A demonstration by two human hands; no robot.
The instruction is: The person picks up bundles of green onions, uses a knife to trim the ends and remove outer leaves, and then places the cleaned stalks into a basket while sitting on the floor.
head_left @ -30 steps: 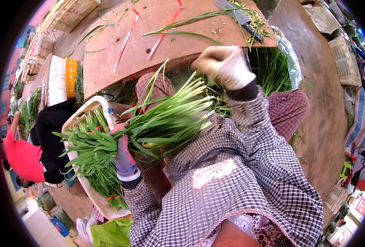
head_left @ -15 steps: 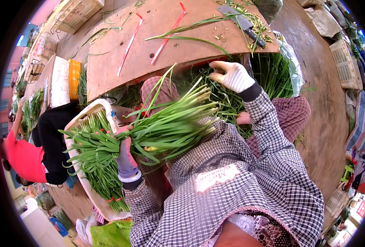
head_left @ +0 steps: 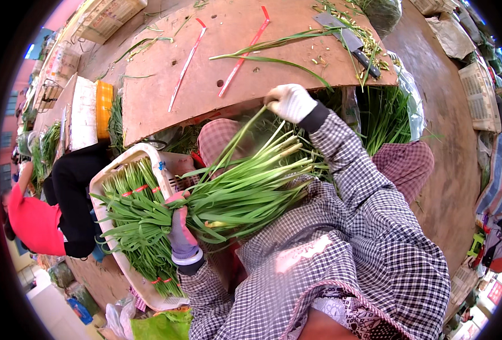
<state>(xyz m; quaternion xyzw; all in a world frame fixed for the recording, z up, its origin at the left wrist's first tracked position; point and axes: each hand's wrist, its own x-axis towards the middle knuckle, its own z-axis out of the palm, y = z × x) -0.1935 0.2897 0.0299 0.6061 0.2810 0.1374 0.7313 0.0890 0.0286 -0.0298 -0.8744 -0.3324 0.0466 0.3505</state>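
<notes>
Right hand (head_left: 289, 102) moved further out (gloved), left hand (head_left: 181, 229) gripping greens bundle (head_left: 245, 190)

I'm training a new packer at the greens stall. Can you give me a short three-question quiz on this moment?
1. True or false: the left hand grips the bunch of green stalks.
2. What lies on the board beside the cleaver: A red strips, B bottles, C eggs?
3. Fill in: the right hand, in a white glove, pulls at a ____.

Key: 1 true; 2 A, red strips; 3 stalk.
</notes>
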